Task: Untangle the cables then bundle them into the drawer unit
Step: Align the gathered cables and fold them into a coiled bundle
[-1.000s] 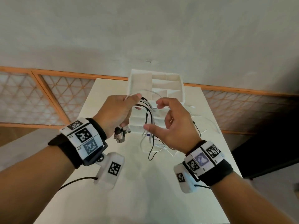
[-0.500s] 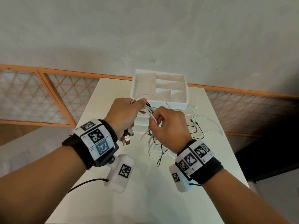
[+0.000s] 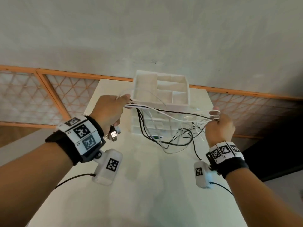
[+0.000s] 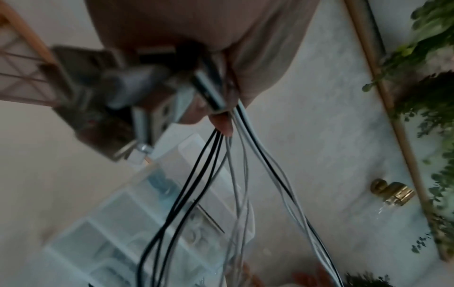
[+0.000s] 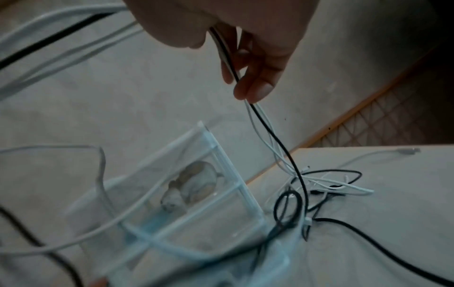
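Several black and white cables stretch in the air between my two hands, in front of the white drawer unit. My left hand grips one end of the bunch, and USB plugs hang below its fist. My right hand pinches the other end, out to the right. Loose loops sag onto the table at the unit's foot. The left wrist view shows the cables running from my left fingers. In the right wrist view my right fingertips pinch a black and a white cable above the tangle.
The unit's top tray has open compartments, and its clear drawers hold small items. The white table ends close on the left and right. A wood lattice panel runs along the wall behind.
My right hand has swung out to the right, away from my left hand, drawing the cables taut between them. My left hand stays near the unit's left corner.
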